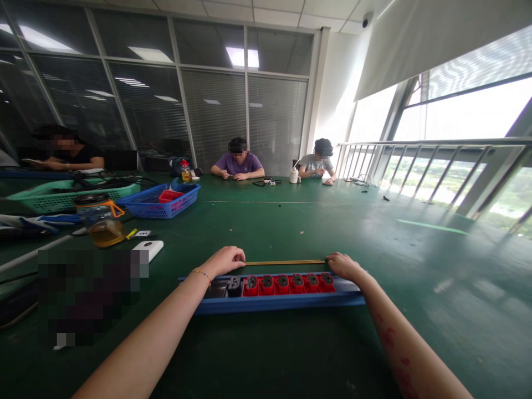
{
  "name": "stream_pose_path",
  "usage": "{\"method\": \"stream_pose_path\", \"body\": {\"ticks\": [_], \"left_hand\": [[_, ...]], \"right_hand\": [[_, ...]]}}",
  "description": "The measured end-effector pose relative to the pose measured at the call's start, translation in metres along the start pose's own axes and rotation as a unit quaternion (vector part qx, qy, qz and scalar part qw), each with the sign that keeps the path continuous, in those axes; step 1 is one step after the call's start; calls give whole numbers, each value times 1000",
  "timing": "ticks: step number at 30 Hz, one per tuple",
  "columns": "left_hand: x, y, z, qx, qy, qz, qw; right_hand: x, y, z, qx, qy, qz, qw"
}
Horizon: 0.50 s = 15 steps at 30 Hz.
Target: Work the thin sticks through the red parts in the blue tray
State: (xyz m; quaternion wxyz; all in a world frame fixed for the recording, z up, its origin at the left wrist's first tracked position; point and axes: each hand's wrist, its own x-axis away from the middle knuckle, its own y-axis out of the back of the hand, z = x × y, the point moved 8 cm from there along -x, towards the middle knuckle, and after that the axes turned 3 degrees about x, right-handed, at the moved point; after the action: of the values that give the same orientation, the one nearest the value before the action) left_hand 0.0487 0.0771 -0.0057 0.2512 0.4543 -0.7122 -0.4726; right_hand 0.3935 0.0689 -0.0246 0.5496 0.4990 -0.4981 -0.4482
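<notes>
Several thin yellow rods lie side by side across the far side of a long blue tray. At their left end, my left hand has its fingers curled in a pinch. My right hand closes on the right end, its fingertips partly hidden. Between my wrists, the tray holds a row of red blocks with dark tops. One dark grey block stands left of the row. Bare grey metal shows at both ends of the tray.
On the left stand a blue basket with a red container, a green basket with cables, a jar of amber liquid and a white device. Three people sit along the far side. A metal railing borders the right.
</notes>
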Motion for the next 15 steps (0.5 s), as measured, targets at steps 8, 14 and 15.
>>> {"method": "stream_pose_path", "body": {"ticks": [8, 14, 15], "left_hand": [[3, 3, -3, 5, 15, 8, 1000], [3, 2, -3, 8, 24, 17, 1000], [3, 2, -4, 7, 22, 16, 1000]], "right_hand": [[6, 0, 0, -1, -27, 24, 999], [12, 4, 10, -7, -13, 33, 999], [13, 5, 10, -8, -17, 32, 999]]}}
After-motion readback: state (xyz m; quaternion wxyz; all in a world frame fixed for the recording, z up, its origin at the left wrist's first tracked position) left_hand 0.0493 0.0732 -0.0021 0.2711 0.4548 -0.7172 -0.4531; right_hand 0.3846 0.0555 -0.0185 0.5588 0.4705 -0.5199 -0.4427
